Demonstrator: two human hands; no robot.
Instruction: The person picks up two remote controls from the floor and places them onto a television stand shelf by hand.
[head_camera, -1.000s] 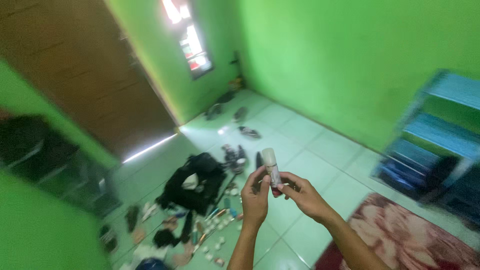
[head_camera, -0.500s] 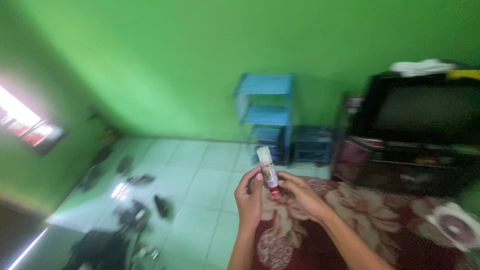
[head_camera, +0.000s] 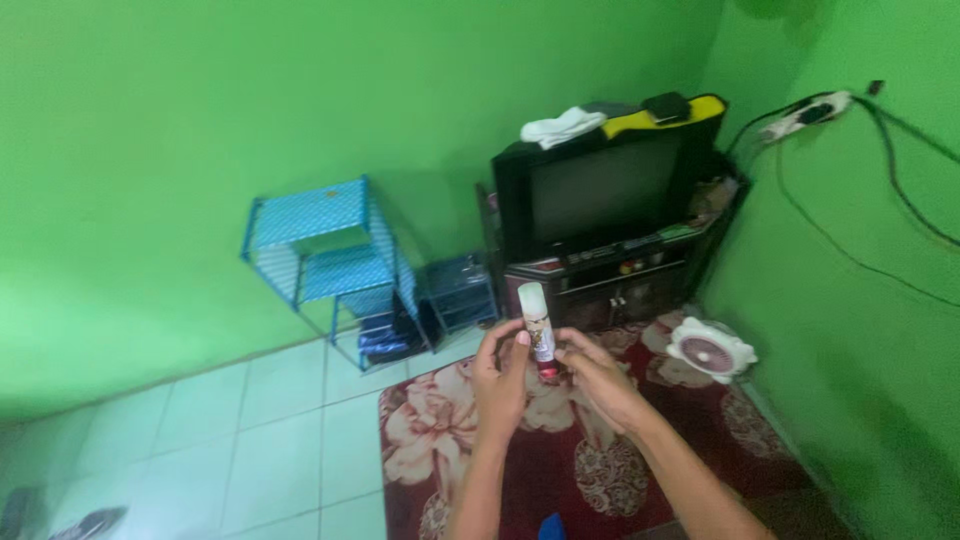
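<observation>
Small bottle (head_camera: 537, 331) upright, long axis vertical, pale cap up, held chest-high over the red rug (head_camera: 600, 470). Left hand (head_camera: 500, 382) pinches its body from the left; right hand (head_camera: 596, 379) pinches the red base, both equally close.

Labelled white tube (head_camera: 537, 330) before dark television screen (head_camera: 597, 190).

A small bottle (head_camera: 536, 330) is held upright between the left hand (head_camera: 499, 385) and the right hand (head_camera: 598, 385), above a rug (head_camera: 640, 460). Behind the rug a television (head_camera: 600, 190) is set on a cabinet (head_camera: 610, 285), with what seems a cloth (head_camera: 562, 126) laid on top. A shelf rack (head_camera: 325, 260) is placed to its left, a small fan (head_camera: 710, 350) to its right.
</observation>
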